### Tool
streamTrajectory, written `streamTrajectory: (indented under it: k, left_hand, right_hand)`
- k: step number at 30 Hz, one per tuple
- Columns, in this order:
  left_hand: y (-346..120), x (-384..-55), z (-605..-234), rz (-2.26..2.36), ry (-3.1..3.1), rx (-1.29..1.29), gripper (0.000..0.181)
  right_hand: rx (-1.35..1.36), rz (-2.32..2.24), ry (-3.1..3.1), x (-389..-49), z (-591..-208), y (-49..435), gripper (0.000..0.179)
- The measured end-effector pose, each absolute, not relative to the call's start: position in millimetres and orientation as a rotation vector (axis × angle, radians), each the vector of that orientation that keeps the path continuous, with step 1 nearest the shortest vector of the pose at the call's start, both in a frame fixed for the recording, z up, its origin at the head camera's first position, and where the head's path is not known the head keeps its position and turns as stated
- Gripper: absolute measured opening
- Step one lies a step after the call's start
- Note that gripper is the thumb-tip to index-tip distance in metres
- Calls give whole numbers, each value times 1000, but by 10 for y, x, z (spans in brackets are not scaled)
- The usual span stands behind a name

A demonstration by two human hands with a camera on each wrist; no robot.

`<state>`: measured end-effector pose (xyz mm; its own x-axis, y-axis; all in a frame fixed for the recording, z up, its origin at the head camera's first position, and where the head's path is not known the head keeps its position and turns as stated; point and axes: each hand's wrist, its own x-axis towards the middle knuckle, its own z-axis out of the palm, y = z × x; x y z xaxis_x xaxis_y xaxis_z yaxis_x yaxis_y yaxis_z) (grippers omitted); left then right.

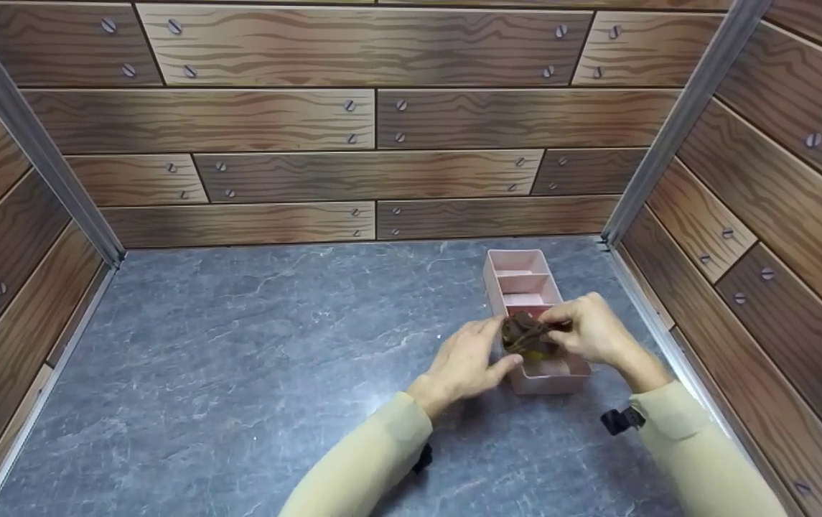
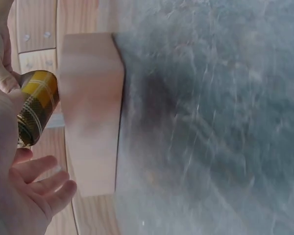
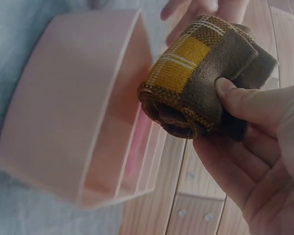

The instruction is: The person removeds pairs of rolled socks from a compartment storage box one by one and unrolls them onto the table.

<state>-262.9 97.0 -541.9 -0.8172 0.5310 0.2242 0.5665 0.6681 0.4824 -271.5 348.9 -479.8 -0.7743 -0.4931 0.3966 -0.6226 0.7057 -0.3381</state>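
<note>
A rolled-up plaid sock, brown and mustard yellow with pale stripes, is held over the near part of a pink divided box. My right hand pinches its brown fuzzy end, the thumb on top and the fingers beneath. On the other side, my left hand is spread beside the roll, its thumb and fingertips close around it. In the left wrist view the fingers of that hand are loosely extended below the roll.
The box's far compartments have thin dividers, and something pink-red shows in a middle one. It stands on a grey marbled tabletop, near the right side wall of wood-patterned panels. A wood-patterned back wall closes the far side.
</note>
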Motion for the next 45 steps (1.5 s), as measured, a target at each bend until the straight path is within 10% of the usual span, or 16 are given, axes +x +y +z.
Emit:
streamTrajectory:
  k: [28,45]
  left_hand:
    - [-458,-2833,-5551,-1509,-2678,-827,61]
    - [-623,-2856,-5800,-1585,-2776,-869,48]
  right_hand:
    - [1162,445,-2801,-3123,-5030,1832,17]
    - [1088,497,-2843,-2994,-5369,1691,18]
